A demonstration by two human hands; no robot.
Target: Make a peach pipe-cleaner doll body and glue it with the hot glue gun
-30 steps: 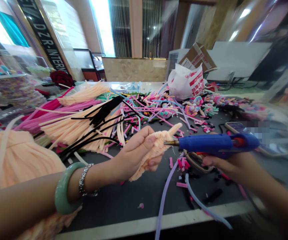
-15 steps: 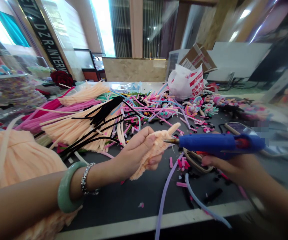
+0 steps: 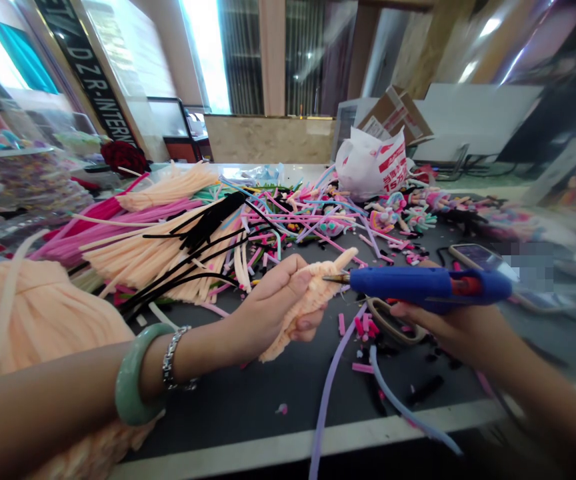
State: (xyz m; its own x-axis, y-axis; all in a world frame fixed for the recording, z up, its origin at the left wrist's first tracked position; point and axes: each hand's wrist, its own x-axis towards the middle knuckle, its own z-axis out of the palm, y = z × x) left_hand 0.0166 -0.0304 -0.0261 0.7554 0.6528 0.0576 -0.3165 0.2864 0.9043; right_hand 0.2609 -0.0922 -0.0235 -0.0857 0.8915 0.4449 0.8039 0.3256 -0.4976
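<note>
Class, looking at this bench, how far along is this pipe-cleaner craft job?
Done: small colourful pieces look finished at the far right. In hand: the left hand grips a peach pipe-cleaner piece, and the right hand holds a glue gun at it. Left: peach, pink and black stems lie loose.

Glue gun (image 3: 418,285) touching peach chenille bundle (image 3: 308,308)

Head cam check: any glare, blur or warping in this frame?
Head view: the window blows out to white at top; wide-angle warp bends the white table edge; the far right side smears; a pixelated mosaic patch hides part of the area by the phone; the blue hot glue gun stays fairly sharp.
</note>
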